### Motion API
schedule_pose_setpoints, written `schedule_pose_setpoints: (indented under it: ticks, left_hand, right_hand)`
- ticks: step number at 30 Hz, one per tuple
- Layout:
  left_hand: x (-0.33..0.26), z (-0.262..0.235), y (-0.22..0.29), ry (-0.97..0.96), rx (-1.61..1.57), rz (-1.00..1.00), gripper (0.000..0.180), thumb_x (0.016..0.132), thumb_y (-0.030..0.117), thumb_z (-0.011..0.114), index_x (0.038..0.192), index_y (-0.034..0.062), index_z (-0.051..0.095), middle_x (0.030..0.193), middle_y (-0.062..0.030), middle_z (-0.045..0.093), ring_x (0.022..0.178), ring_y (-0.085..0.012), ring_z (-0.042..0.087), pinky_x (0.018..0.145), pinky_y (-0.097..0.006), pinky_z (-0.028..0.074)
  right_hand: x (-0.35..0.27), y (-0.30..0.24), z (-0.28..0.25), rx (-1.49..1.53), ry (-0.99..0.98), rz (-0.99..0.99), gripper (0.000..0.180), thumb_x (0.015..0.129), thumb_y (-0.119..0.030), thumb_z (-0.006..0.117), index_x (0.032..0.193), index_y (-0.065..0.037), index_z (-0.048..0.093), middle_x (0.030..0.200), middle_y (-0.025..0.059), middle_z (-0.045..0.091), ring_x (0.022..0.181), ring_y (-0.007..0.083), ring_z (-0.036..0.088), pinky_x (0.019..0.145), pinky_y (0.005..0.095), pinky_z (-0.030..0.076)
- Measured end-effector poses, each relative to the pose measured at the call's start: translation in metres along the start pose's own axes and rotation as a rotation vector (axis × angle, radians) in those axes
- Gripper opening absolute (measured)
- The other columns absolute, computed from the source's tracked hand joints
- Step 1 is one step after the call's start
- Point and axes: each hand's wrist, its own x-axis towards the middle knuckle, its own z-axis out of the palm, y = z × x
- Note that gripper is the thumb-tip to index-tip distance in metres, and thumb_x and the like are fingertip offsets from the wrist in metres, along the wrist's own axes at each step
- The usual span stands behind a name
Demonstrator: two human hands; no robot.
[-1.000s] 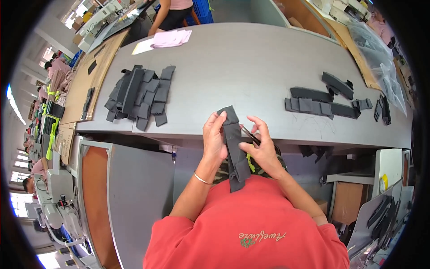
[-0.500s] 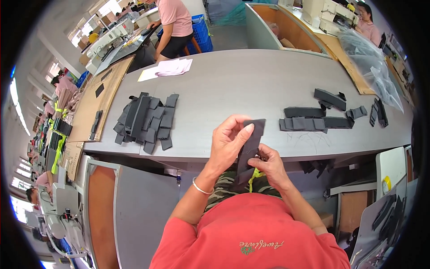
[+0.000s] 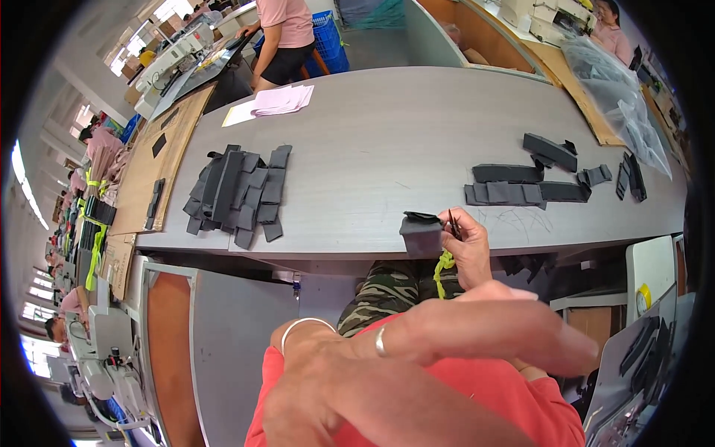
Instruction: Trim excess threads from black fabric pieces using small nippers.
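My right hand [image 3: 471,252] is closed at the table's front edge, gripping a folded black fabric piece [image 3: 421,235]. Small dark pointed blades [image 3: 453,223], like thread snips, stick up from the same hand. A yellow-green ribbon [image 3: 443,270] dangles just below them. Large and partly blurred, my left hand [image 3: 350,380] crosses low in front of my body, a white bangle at its wrist and a ring on one finger. Its fingers stretch toward the right, with nothing visible in them. Part of my right forearm is hidden behind it.
Stacked black fabric pieces [image 3: 237,195] lie at the table's left. More black strips [image 3: 506,194] are on the right, near loose threads. Pink and white sheets [image 3: 279,103] lie at the back left. Clear plastic [image 3: 611,97] drapes over the right side. A co-worker [image 3: 287,30] stands beyond the table.
My left hand has let go of the black piece and swung down and close to the view. The right hand has risen slightly with the piece, now folded, and the dark blades now show.
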Motion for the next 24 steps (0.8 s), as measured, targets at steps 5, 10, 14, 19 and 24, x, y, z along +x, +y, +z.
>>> schedule_pose_setpoints:
  ticks: [5,10,14,19,24]
  left_hand:
    - [-0.004,0.007,-0.003,0.035,-0.192,0.118,0.023,0.096,0.027,0.045,0.080,0.0105,0.043,0.090,-0.0088,0.049,0.097,-0.0383,0.055,0.080,-0.051,0.050]
    - [-0.025,-0.007,-0.014,0.033,-0.403,0.206,0.022,0.094,0.029,0.049,0.080,0.0125,0.046,0.093,-0.0100,0.051,0.098,-0.0401,0.055,0.082,-0.052,0.048]
    - [-0.016,-0.012,-0.020,0.062,-0.572,0.261,0.021,0.092,0.031,0.052,0.080,0.0141,0.048,0.095,-0.0109,0.053,0.098,-0.0416,0.055,0.084,-0.054,0.047]
    - [-0.008,-0.002,-0.030,0.093,-0.779,0.339,0.021,0.090,0.033,0.056,0.079,0.0161,0.050,0.097,-0.0120,0.055,0.100,-0.0435,0.054,0.086,-0.056,0.045]
    - [-0.002,0.014,-0.042,0.112,-0.992,0.406,0.020,0.088,0.035,0.060,0.079,0.0180,0.053,0.100,-0.0132,0.057,0.101,-0.0454,0.054,0.088,-0.058,0.044]
  right_hand:
    - [-0.002,-0.003,0.001,-0.046,0.018,-0.002,0.022,0.076,0.014,0.063,0.090,-0.002,0.064,0.091,-0.0028,0.046,0.075,0.0043,0.045,0.067,0.0180,0.040]
    - [0.004,0.001,-0.003,-0.021,0.059,-0.012,0.029,0.071,0.021,0.054,0.090,0.000,0.063,0.089,-0.0032,0.043,0.071,0.0031,0.040,0.063,0.0165,0.034]
    - [0.005,0.003,-0.003,-0.067,0.057,-0.030,0.030,0.070,0.021,0.054,0.089,0.000,0.063,0.091,-0.0025,0.042,0.073,0.0034,0.040,0.063,0.0163,0.033]
    - [0.009,0.006,-0.004,-0.163,0.046,-0.064,0.026,0.071,0.016,0.061,0.089,-0.002,0.065,0.089,-0.0024,0.042,0.072,0.0040,0.040,0.064,0.0179,0.034]
    - [0.017,0.014,-0.009,-0.155,0.060,-0.125,0.026,0.070,0.015,0.059,0.088,-0.003,0.065,0.090,-0.0017,0.041,0.072,0.0038,0.038,0.062,0.0177,0.032]
